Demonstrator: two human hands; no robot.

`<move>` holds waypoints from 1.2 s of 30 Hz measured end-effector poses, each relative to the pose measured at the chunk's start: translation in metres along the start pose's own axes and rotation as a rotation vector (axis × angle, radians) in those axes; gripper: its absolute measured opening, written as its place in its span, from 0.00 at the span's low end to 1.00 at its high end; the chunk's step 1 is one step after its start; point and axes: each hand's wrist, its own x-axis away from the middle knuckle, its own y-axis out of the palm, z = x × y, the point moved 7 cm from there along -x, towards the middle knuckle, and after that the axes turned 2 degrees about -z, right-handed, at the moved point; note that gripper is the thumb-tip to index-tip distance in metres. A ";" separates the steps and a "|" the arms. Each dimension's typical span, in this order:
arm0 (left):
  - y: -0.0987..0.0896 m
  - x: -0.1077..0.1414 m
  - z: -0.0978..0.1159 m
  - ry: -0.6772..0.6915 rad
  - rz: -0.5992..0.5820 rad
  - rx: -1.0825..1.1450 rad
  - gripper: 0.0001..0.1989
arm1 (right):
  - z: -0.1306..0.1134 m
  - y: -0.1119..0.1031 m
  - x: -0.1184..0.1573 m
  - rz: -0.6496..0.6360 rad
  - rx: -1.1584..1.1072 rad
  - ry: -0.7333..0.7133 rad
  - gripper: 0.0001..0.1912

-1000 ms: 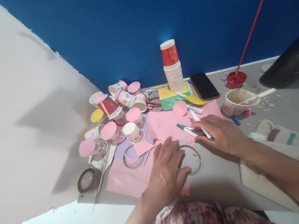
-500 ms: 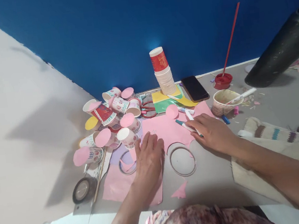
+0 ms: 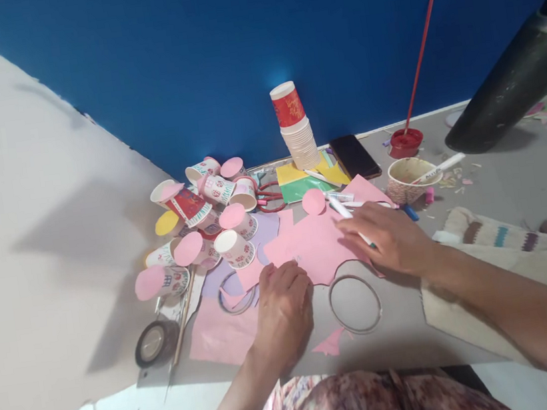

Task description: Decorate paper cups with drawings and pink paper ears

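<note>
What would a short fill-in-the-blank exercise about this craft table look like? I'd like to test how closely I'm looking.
1. The slim, straight marker in the bare right hand is mostly ____ in colour.
2. The bare left hand lies between ____ thin, round grey rings.
3. The flat, curved-edged paper sheet between the hands is ____.
4. A tall white stack of nested paper ____ stands before the blue wall.

Missing words: white; two; pink; cups.
</note>
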 end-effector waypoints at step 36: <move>-0.042 0.041 -0.038 -0.012 -0.476 0.032 0.16 | -0.004 0.019 0.004 -0.394 0.062 0.174 0.10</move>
